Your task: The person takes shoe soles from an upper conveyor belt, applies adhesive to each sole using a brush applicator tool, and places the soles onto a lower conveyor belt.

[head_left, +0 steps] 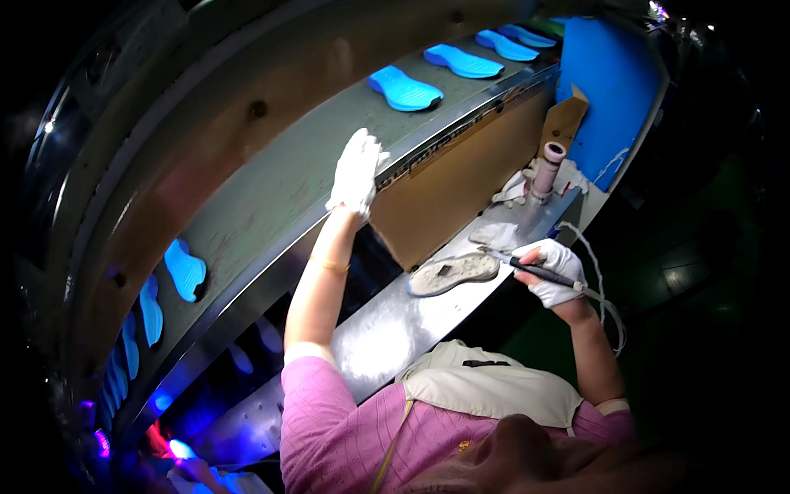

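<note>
Visibility: The outer rim of the view is black, and straight edges bend near it. The lower left corner is lit blue and violet; the objects there cannot be identified. The lower edge cuts off the person's pink top and beige apron [494, 387].

Work area: A grey conveyor belt [271, 198] runs from lower left to upper right. Blue soles lie on it: one [405, 88] beyond the left hand, more [462, 61] further up the belt, and several [184, 268] at lower left. Below the belt, a shiny metal bench [387, 329] runs parallel to it. A brown cardboard panel [448, 185] stands between belt and bench. At the far end of the bench stand a pinkish tube-shaped container [546, 171] and crumpled white rags [514, 189], in front of a blue board [609, 90].

Hands: Both hands wear white gloves.
- Left hand [356, 173]: raised over the near edge of the belt, fingers extended and close together, holding nothing. Contact with the belt cannot be confirmed.
- Right hand [556, 272]: closed around the handle of a thin dark brush [527, 265]. The brush tip points at the grey sole [454, 273].

Workpiece: The grey sole lies flat on the bench, just left of the right hand, well apart from the left hand.
</note>
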Demonstrator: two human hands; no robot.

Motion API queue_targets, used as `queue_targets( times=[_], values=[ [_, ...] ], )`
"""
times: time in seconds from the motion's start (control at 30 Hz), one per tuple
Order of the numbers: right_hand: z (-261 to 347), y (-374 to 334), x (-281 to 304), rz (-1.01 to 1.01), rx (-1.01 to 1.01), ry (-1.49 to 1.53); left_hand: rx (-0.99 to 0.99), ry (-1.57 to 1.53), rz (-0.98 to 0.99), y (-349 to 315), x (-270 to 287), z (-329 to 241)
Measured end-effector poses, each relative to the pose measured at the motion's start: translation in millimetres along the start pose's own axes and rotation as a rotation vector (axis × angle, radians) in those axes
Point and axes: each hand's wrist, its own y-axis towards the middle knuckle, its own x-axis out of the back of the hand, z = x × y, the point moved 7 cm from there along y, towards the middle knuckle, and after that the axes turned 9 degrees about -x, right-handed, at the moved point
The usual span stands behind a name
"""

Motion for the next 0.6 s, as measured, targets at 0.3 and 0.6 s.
queue_targets(
  times=[0.3, 0.6],
  values=[
    [-38.6, 4.3, -39.3, 0.128, -0.225, 0.297, 0.241, 1.859, -0.391, -173.3, 296.3, -25.1],
    [-48.1, 2.1, -82.8, 0.325, -0.322, 0.319, -0.197, 0.976, -0.618, -235.1, 287.1, -68.5]
  ],
)
